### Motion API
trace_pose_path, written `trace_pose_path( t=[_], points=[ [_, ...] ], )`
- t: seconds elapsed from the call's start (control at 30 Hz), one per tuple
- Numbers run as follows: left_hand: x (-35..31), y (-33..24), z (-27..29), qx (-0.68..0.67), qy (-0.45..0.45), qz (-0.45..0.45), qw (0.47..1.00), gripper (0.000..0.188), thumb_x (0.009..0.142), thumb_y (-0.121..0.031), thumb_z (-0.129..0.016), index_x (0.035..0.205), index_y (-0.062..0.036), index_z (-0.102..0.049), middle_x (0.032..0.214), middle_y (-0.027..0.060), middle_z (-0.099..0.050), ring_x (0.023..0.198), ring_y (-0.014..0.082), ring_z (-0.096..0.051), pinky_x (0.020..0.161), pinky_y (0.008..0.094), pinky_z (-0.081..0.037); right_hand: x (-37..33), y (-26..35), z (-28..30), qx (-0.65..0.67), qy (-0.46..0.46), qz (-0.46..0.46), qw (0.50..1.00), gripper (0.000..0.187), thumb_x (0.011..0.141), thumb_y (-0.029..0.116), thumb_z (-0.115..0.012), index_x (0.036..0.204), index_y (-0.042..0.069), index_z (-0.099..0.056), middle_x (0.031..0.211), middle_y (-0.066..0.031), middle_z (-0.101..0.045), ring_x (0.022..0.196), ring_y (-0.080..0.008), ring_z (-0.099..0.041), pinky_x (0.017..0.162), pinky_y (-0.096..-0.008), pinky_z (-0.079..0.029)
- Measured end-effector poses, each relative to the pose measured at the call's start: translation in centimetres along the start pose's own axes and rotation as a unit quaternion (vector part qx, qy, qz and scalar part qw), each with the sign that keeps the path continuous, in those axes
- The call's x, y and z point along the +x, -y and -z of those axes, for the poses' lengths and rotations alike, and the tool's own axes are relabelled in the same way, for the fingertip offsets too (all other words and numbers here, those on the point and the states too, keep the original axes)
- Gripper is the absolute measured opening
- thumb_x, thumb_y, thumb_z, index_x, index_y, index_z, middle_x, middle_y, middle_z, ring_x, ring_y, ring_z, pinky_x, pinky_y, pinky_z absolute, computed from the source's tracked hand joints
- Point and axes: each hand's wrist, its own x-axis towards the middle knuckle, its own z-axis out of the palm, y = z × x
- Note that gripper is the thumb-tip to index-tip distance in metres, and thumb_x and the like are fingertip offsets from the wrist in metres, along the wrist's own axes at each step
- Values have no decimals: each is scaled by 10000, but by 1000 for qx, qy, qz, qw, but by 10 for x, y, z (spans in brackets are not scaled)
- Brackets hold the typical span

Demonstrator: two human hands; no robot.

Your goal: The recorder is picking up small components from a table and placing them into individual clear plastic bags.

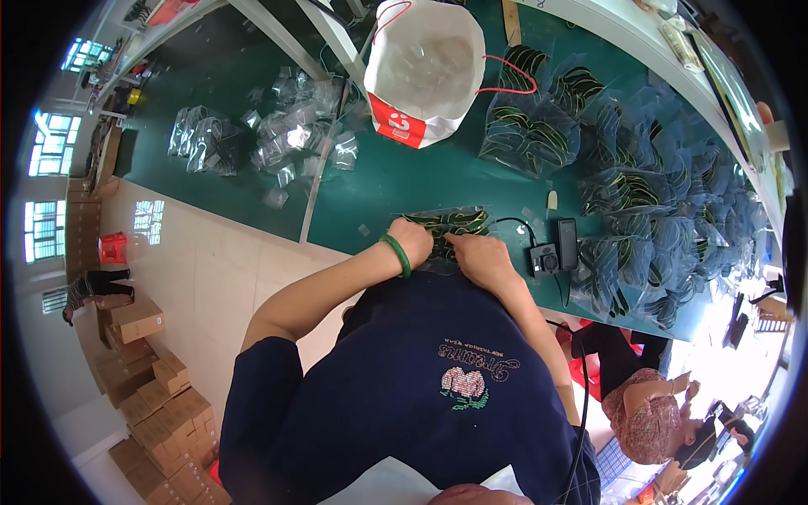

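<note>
A clear plastic bag of dark curved pieces with yellow-green edges lies at the near edge of the green table, close against my body. My left hand, below a green bangle, has its fingers curled closed on the bag's left part. On the right side, my right hand presses its thumb and fingers together on the same bag. The fingertips partly cover the pieces inside. Just right of my right hand sits a black boxy device with a cable.
Many similar filled bags cover the table's right side. A white and red paper bag with red cord handles stands at the back. Small clear packets lie far left. Cardboard boxes are stacked on the floor. Another person is at right.
</note>
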Motion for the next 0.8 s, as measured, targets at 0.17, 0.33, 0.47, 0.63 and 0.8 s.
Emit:
trace_pose_path(
  t=[0.17, 0.33, 0.47, 0.63, 0.8],
  points=[
    [-1, 20, 0, -61, -84, -45, 994, 305, 952, -420, -762, 949, -115, -777, 781, 122, -760, 795, 332, -776, 702, 483, -590, 2, -6, 1, 19, -6, -3, 1000, 341, 1033, 174, -568, 1306, 135, -769, 1012, -147, -790, 926, -364, -772, 812, -524, -610],
    [-13, 33, 1, -96, -164, -83, 978, 296, 923, -437, -789, 938, -142, -777, 740, 106, -740, 726, 346, -752, 660, 471, -584, 8, -2, 10, 13, 29, 33, 999, 346, 1018, 155, -582, 1304, 173, -775, 984, -148, -793, 934, -364, -779, 833, -523, -615],
    [-24, 41, 2, -129, -251, -147, 948, 277, 921, -427, -796, 1010, -164, -808, 747, 60, -747, 668, 307, -724, 640, 430, -579, 26, 10, 6, -70, 65, 15, 995, 220, 991, 193, -660, 1152, 83, -760, 925, -164, -785, 908, -370, -786, 776, -500, -627],
    [-30, 48, -3, -117, -292, -157, 936, 254, 925, -411, -802, 1005, -170, -808, 739, 30, -747, 620, 269, -691, 636, 392, -570, 53, 19, -6, -122, 62, 35, 990, 173, 972, 123, -633, 1023, 19, -761, 911, -157, -806, 865, -332, -815, 738, -455, -654],
    [-32, 58, 6, -74, -287, -201, 933, 133, 864, -271, -814, 944, -169, -783, 839, -7, -684, 835, 199, -687, 868, 344, -532, 70, 13, -31, -193, 32, 32, 980, 336, 923, 388, -805, 925, 59, -735, 808, -113, -795, 783, -302, -810, 682, -417, -641]
  ],
)
